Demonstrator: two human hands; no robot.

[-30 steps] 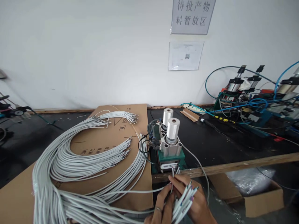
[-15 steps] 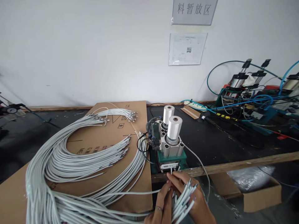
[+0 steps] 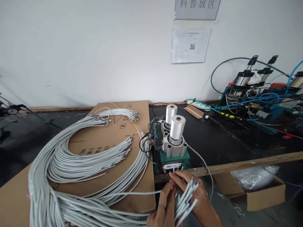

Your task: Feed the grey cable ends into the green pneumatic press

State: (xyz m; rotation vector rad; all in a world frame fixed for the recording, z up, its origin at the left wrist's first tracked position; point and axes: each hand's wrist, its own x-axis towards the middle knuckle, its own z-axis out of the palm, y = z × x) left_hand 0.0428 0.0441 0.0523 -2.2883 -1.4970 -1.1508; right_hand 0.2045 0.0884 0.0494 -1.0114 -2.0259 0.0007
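Observation:
My left hand, with a ring on one finger, pinches a white cable that runs in from the left. My right hand is closed beside it, its fingertips at the upright end of a white cable in the slot of a pneumatic press. A bunch of white cable ends with coloured tips lies across the right palm. The press has two knurled silver cylinders on a green base. Where the cable tip sits inside the slot is hidden.
A large looped bundle of white cables lies on flat cardboard to the left. More pneumatic machines with blue hoses stand at right. The bench's wooden edge runs past the press; below it is an open carton with plastic wrap.
The whole view has shifted slightly, with the wall signs sitting higher. Both hands stay at the press slot with almost the same grip on the cables.

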